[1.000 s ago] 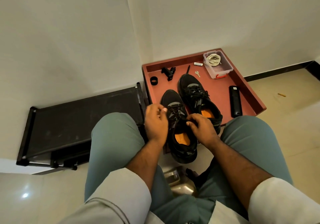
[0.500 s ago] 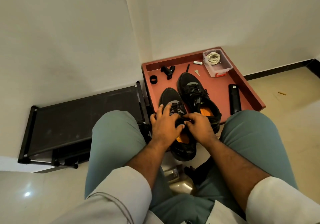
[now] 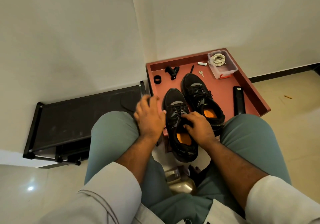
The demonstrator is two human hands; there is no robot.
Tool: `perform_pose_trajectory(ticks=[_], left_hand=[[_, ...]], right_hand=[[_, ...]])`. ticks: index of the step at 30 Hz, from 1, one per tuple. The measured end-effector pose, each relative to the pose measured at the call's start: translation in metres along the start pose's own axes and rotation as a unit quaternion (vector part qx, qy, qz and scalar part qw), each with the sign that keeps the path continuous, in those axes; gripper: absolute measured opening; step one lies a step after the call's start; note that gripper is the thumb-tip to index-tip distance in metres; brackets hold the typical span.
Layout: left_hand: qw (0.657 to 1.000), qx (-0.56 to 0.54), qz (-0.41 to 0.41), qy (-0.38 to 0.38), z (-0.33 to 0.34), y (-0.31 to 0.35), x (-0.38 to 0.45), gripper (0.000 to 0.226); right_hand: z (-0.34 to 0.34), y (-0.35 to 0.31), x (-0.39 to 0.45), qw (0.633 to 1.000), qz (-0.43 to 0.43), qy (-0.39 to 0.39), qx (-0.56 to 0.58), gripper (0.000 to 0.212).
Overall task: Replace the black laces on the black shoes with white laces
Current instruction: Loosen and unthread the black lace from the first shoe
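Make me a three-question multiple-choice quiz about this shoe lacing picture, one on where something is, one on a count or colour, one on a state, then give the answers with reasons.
1. Where are the white laces?
A. Coiled in the clear plastic box at the far right corner of the red tray
B. Threaded in the near shoe
C. On the black rack

2. What colour are the insoles of the two black shoes?
A. White
B. Orange
C. Green

3. What state is the near shoe in?
A. Laces removed
B. Laced in white
C. Black laces in its eyelets

Answers: 1 A, the pale coil lies inside the box. 2 B, orange shows in both shoe openings, near and far shoe. 3 C, dark laces cross its tongue under the right hand, while the left hand is beside it.
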State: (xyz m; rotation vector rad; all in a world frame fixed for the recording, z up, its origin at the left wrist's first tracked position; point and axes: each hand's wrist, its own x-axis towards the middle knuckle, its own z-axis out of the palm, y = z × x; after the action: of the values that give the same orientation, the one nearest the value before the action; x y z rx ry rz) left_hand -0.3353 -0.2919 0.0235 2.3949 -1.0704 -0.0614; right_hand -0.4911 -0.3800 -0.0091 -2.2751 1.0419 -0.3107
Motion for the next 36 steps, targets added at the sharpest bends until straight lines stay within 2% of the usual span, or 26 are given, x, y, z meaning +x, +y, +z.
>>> perform_pose_trajectory(ticks=[1,2,4,6,8,10,11,13,15,16,17,20,22,24,26,27,29,31,32,34,35,36], left_hand=[[0.997,-0.017,0.041,-0.059,0.004,0.003,-0.006,0.033],[0.990,-0.058,0.049,-0.121,0.008,0.006,-0.014,0.026],[0.972,-0.133,0.006,-0.196,0.021,0.009,-0.025,0.029],[0.964,-0.170,-0.046,-0.199,0.030,0.007,-0.027,0.028],[0.958,-0.204,-0.070,-0.190,0.034,0.002,-0.024,0.021],[0.947,-0.241,-0.087,-0.194,0.033,-0.002,-0.019,0.015],[0.942,-0.256,-0.096,-0.196,0.031,-0.004,-0.017,0.015],[0.937,-0.268,-0.108,-0.195,0.030,-0.006,-0.015,0.019],[0.935,-0.271,-0.112,-0.197,0.032,-0.007,-0.015,0.021],[0.935,-0.274,-0.113,-0.197,0.032,-0.006,-0.015,0.021],[0.935,-0.274,-0.112,-0.197,0.033,-0.006,-0.015,0.021],[0.933,-0.275,-0.109,-0.202,0.034,-0.005,-0.014,0.022],[0.930,-0.284,-0.108,-0.205,0.036,-0.004,-0.014,0.024],[0.931,-0.283,-0.108,-0.203,0.037,-0.003,-0.015,0.025],[0.932,-0.281,-0.111,-0.199,0.037,-0.003,-0.015,0.025],[0.933,-0.280,-0.113,-0.195,0.037,-0.003,-0.016,0.024],[0.935,-0.280,-0.115,-0.185,0.036,-0.003,-0.016,0.024],[0.936,-0.278,-0.112,-0.184,0.037,-0.003,-0.016,0.025],[0.937,-0.277,-0.110,-0.185,0.036,-0.002,-0.017,0.025],[0.939,-0.268,-0.104,-0.187,0.037,-0.001,-0.017,0.024],[0.940,-0.264,-0.101,-0.189,0.036,-0.001,-0.017,0.024],[0.941,-0.261,-0.099,-0.190,0.036,-0.001,-0.017,0.024]], right_hand=[[0.000,0.000,0.002,1.000,-0.001,-0.002,-0.014,0.042],[0.000,0.000,0.005,1.000,-0.005,-0.004,-0.028,0.039],[0.000,-0.004,0.011,0.998,-0.020,-0.005,-0.060,0.029],[0.000,-0.008,0.015,0.995,-0.035,0.003,-0.090,0.019],[0.004,-0.009,0.016,0.997,-0.035,0.023,-0.071,0.010],[0.008,-0.009,0.013,0.996,0.022,0.057,0.061,0.003],[0.010,-0.009,0.012,0.982,0.072,0.078,0.154,0.007],[0.012,-0.007,0.013,0.925,0.163,0.120,0.320,0.011],[0.010,-0.006,0.014,0.881,0.218,0.134,0.397,0.013],[0.009,-0.006,0.014,0.889,0.211,0.130,0.385,0.013],[0.006,-0.007,0.014,0.913,0.178,0.123,0.345,0.014],[0.002,-0.012,0.011,0.989,-0.008,0.063,0.134,0.033],[0.007,-0.011,0.011,0.996,-0.075,0.033,-0.048,0.032],[0.010,-0.008,0.011,0.988,-0.049,0.021,-0.148,0.025],[0.010,-0.005,0.012,0.986,-0.057,0.040,-0.153,0.020],[0.008,-0.005,0.011,0.990,-0.054,0.063,-0.116,0.018],[0.001,-0.004,0.012,0.986,0.030,0.159,0.044,0.010],[-0.012,0.001,0.015,0.924,0.158,0.266,0.225,0.008],[-0.017,0.005,0.015,0.911,0.176,0.282,0.245,0.013],[-0.020,0.003,0.013,0.958,0.110,0.222,0.141,0.029],[-0.017,-0.001,0.010,0.983,0.050,0.168,0.057,0.040],[-0.011,-0.007,0.008,0.992,-0.015,0.128,-0.018,0.047]])
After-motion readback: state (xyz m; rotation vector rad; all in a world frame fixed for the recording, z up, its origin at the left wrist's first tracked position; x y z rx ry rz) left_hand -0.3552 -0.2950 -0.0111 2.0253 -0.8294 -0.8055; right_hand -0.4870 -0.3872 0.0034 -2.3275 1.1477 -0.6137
